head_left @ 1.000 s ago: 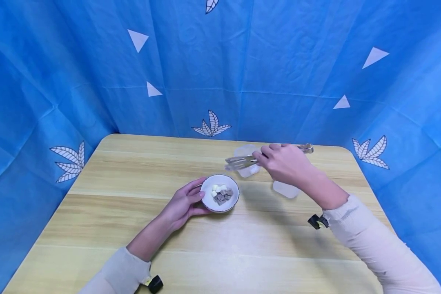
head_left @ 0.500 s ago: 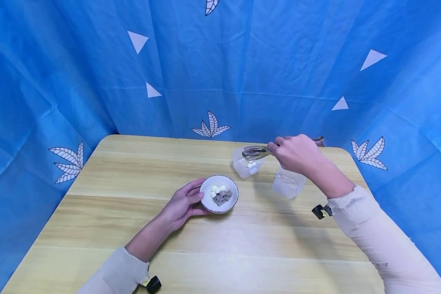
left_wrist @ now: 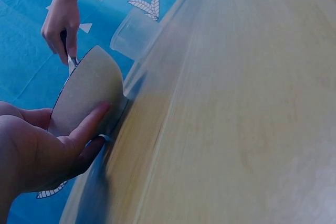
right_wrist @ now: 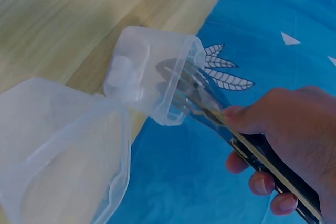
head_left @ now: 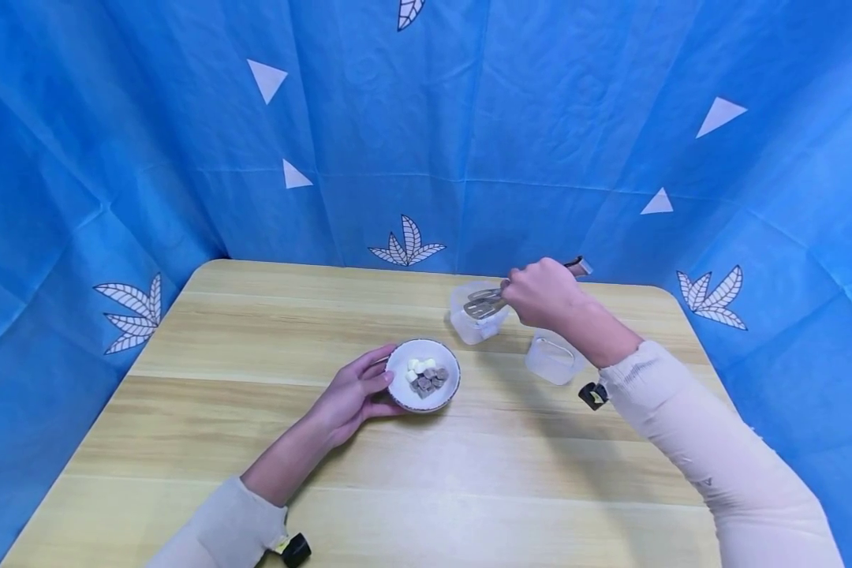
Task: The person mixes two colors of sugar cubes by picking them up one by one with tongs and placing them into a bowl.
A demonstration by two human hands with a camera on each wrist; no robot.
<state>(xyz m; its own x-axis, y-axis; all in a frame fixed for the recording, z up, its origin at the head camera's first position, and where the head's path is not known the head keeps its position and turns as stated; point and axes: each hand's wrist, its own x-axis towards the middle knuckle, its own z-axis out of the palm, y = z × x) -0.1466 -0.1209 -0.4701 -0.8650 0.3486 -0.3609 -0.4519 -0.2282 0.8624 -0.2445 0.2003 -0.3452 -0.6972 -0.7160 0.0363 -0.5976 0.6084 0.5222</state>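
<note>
My left hand (head_left: 351, 394) holds a small white bowl (head_left: 401, 392) with a dark rim, thumb at the rim and fingers beneath its side. Inside the bowl lie several white cubes (head_left: 422, 366) and several grey-brown cubes (head_left: 429, 383). My right hand (head_left: 543, 292) grips metal tongs (head_left: 484, 303) with slotted ends. In the right wrist view the tong ends (right_wrist: 181, 80) reach into a clear plastic container (right_wrist: 142, 51), where a few pale pieces (right_wrist: 122, 72) show through the wall. The bowl's underside faces the left wrist camera.
A second clear plastic container (head_left: 554, 359) stands on the wooden table (head_left: 291, 315), nearer and to the right of the first. A blue patterned curtain (head_left: 369, 118) hangs close behind the table and along its sides.
The right hand first swings right, away from the bowl's side, then comes back left and lowers the tongs into the far container. The left hand and bowl stay nearly still.
</note>
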